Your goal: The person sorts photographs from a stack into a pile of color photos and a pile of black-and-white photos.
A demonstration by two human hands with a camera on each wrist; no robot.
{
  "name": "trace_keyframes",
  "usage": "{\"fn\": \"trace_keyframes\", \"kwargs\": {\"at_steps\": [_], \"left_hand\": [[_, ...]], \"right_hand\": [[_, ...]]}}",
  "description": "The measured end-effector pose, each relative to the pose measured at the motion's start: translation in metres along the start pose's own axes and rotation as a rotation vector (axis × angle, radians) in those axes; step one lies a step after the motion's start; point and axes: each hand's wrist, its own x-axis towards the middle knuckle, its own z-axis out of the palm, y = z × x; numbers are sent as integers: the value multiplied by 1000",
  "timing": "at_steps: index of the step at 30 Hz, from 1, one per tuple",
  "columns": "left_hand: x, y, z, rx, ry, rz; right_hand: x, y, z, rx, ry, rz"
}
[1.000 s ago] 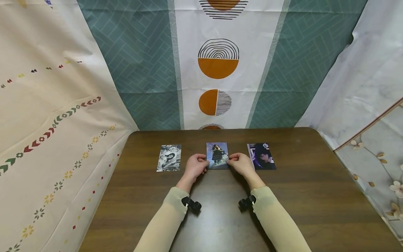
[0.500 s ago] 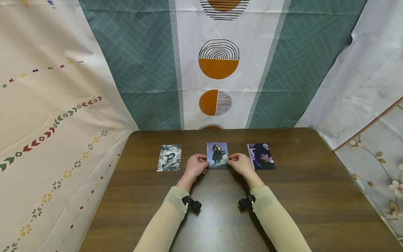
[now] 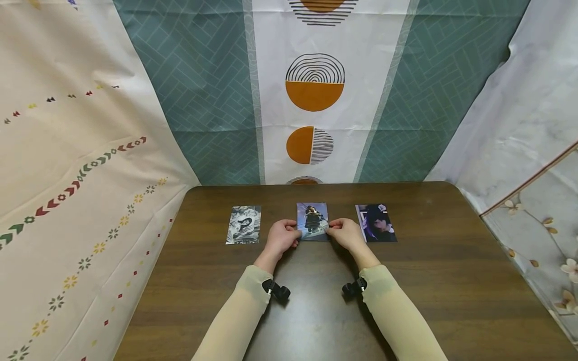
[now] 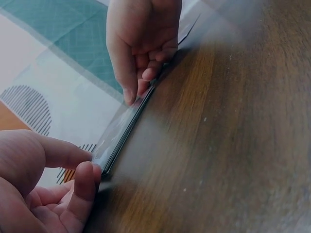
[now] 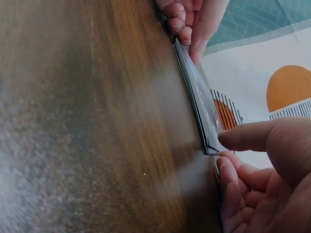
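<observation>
In the head view, a small stack of photo cards point(image 3: 312, 220) lies at the middle of the table, its top card showing a dark-clothed figure on a bluish ground. My left hand point(image 3: 282, 235) pinches its left side near the bottom corner, and my right hand point(image 3: 345, 232) pinches the right side. Both wrist views show several thin layers along the near edge of the stack point(image 5: 196, 107), close over the tabletop. Thumbs rest on the top face, with the other fingers curled at the edge. In the left wrist view, the left hand point(image 4: 43, 179) is nearer the camera.
A black-and-white photo card point(image 3: 243, 225) lies flat to the left of the stack. To the right is a dark purple photo card point(image 3: 377, 223), beside the right wrist. The brown wooden table point(image 3: 311, 321) ends at the back against a patterned cloth point(image 3: 217, 100).
</observation>
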Motion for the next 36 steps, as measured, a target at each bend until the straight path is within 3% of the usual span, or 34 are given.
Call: {"fn": "trace_keyframes", "kwargs": {"at_steps": [18, 36], "left_hand": [[-1, 1, 2, -32, 11, -6], [-2, -4, 3, -52, 20, 6]], "right_hand": [[1, 2, -2, 60, -15, 10], [-2, 2, -1, 227, -13, 19]]}}
